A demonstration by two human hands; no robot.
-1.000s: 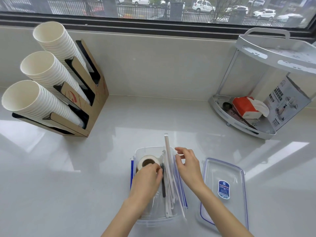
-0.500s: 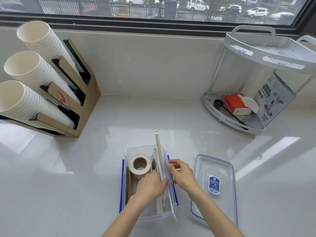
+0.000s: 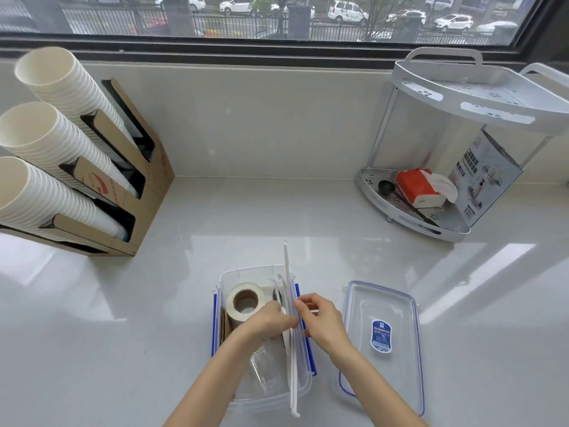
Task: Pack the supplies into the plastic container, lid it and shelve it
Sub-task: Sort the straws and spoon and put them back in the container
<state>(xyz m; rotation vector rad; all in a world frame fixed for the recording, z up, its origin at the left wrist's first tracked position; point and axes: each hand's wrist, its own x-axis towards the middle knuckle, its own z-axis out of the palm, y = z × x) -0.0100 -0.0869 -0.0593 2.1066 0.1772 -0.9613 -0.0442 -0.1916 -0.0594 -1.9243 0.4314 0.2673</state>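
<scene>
A clear plastic container with blue side clips stands on the counter near me. Inside it are a roll of brown tape, black cutlery and a clear wrapper. A long white plastic strip stands on edge along the container's right side, sticking out past both ends. My left hand reaches into the container and pinches the strip. My right hand grips the strip from the right. The clear lid with a blue seal lies flat to the right.
A cardboard holder with three stacks of white paper cups stands at the left. A white two-tier corner shelf at the back right holds a red tissue pack and a grey box. A window runs along the back wall.
The view has shifted so the container sits lower and more central. Both hands have stayed on the white strip, sliding a little toward its middle; the tape roll is more exposed.
</scene>
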